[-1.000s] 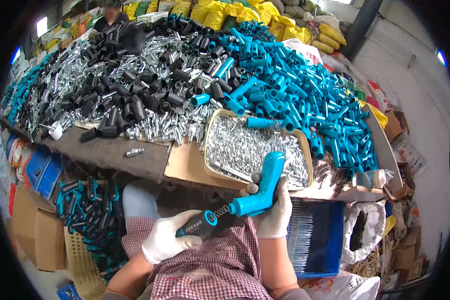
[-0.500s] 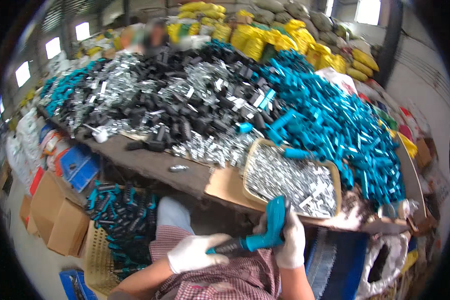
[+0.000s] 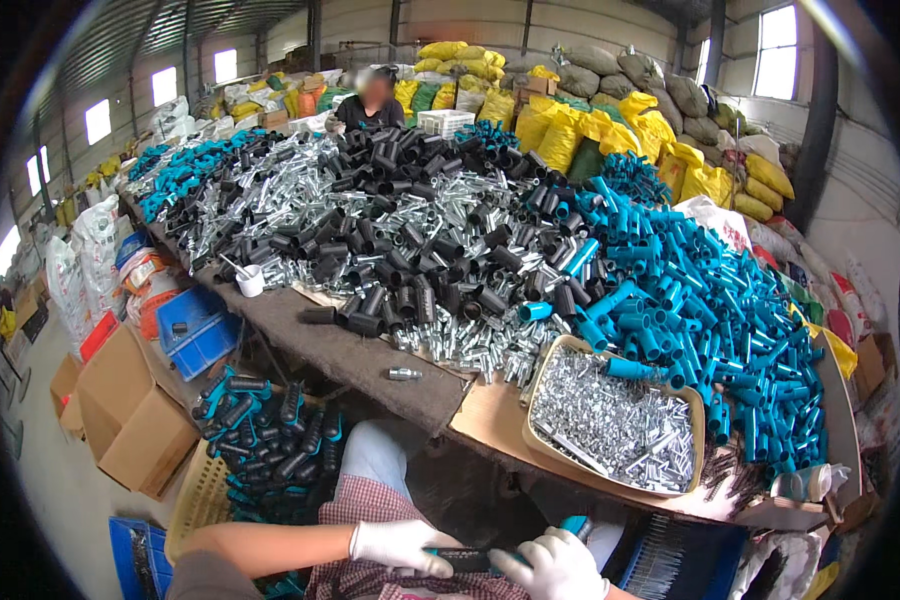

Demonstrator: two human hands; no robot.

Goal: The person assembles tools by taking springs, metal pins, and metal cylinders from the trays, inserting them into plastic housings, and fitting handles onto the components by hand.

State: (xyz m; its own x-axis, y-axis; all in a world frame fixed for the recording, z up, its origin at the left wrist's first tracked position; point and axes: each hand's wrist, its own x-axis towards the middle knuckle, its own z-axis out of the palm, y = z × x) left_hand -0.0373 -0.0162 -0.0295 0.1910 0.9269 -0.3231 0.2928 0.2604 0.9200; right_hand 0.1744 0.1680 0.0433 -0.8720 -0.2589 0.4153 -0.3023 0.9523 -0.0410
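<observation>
Low in front of my lap I hold a teal-and-black tool body [image 3: 465, 559] lying roughly level. My gloved left hand [image 3: 395, 546] is closed round the left end of its black, printed section. My gloved right hand [image 3: 553, 566] grips farther right, its fingers over the tool body and covering much of it. A teal end shows just above my right knuckles. To the left of my lap, a yellow plastic basket [image 3: 196, 500] holds many similar black-and-teal pieces [image 3: 270, 425].
A long table [image 3: 355, 372] carries heaps of teal tubes [image 3: 660, 320], black sleeves [image 3: 410, 250] and silver metal parts [image 3: 320, 185]. A cream tray [image 3: 698, 440] of small metal pieces sits near its edge. Cardboard boxes [image 3: 135, 415] stand left. Across the table is another person [image 3: 372, 105].
My hands and the tool body have dropped lower in the picture, and the tool's teal part has turned mostly out of sight behind my right hand. The view has tilted up.
</observation>
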